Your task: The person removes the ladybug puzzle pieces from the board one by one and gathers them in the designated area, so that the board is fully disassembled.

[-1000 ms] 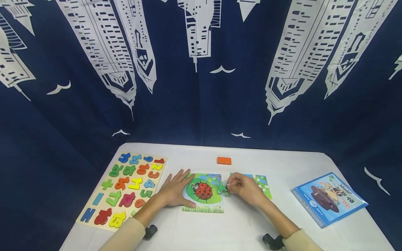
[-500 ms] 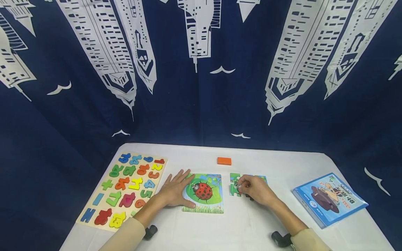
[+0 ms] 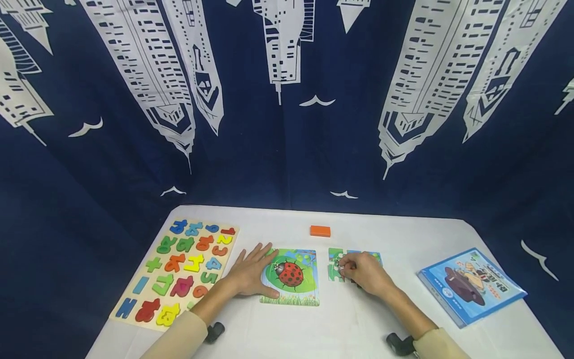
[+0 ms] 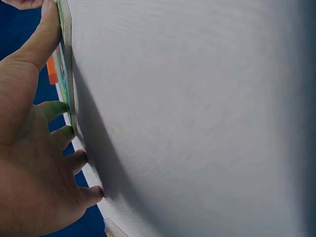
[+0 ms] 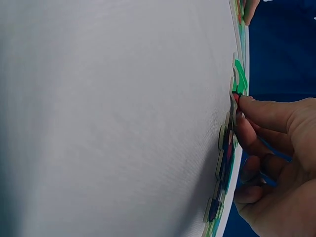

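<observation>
A square ladybug picture board [image 3: 296, 291] lies near the middle of the table in the head view. My left hand [image 3: 248, 271] is spread along its left side, thumb on the lower left corner and index fingertip at the upper left. My right hand [image 3: 366, 273] is to the right of the board. Its thumb and fingers pinch a green jigsaw piece [image 5: 240, 76] with a bit of red on it, as the right wrist view shows. Around that hand lie other jigsaw pieces [image 3: 335, 253], partly hidden beneath it.
A wooden number board [image 3: 152, 281] with colourful raised figures lies on the left. An orange block [image 3: 320, 231] sits behind the ladybug board. At the right is a blue picture box [image 3: 473, 286]. A navy curtain with printed buildings [image 3: 287, 159] hangs behind the white table [image 3: 314, 334].
My right hand has moved to the right with the green piece, from the ladybug board's right edge to the jigsaw pieces. My left hand has stayed in place.
</observation>
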Demonstrator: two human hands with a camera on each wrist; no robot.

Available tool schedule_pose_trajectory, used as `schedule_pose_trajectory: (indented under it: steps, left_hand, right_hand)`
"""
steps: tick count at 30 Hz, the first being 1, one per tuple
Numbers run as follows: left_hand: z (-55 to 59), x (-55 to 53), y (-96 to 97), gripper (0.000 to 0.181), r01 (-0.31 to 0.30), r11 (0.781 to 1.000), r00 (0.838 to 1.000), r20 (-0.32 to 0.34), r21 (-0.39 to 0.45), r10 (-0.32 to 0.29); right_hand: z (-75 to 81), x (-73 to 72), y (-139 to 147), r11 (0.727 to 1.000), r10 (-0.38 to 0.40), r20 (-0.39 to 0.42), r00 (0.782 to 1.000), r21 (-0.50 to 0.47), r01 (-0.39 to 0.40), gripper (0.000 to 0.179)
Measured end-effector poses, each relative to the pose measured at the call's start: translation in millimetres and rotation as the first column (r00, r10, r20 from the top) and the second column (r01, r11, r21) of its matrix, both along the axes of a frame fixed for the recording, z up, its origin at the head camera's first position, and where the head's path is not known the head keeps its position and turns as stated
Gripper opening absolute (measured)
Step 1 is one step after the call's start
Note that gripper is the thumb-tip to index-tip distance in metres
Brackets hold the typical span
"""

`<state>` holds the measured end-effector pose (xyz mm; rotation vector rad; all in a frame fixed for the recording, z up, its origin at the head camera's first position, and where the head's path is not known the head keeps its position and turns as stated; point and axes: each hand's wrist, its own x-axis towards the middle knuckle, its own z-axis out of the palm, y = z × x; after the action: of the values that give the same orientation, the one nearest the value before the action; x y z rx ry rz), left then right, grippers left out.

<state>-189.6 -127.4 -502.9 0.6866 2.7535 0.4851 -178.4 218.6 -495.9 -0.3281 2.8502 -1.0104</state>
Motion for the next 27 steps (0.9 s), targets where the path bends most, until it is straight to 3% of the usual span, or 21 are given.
schedule_pose_trajectory:
  steps: [11,27]
  left_hand:
    - [-1.0,-0.3,-0.5,0.118,0.002,1.000,1.000,-0.002,-0.003,-0.002]
    - [-2.2,-0.4,-0.9,0.118,-0.002,1.000,1.000,0.002,0.008,0.002]
  right_hand:
    - [-0.6,-1.2,-2.0,0.998,-0.002,-0.031,1.000,0.064,0.004,0.011]
    - [0.0,-2.7,-3.2,0.997,0.024,-0.046,0.999,0.069,-0.021,0.011]
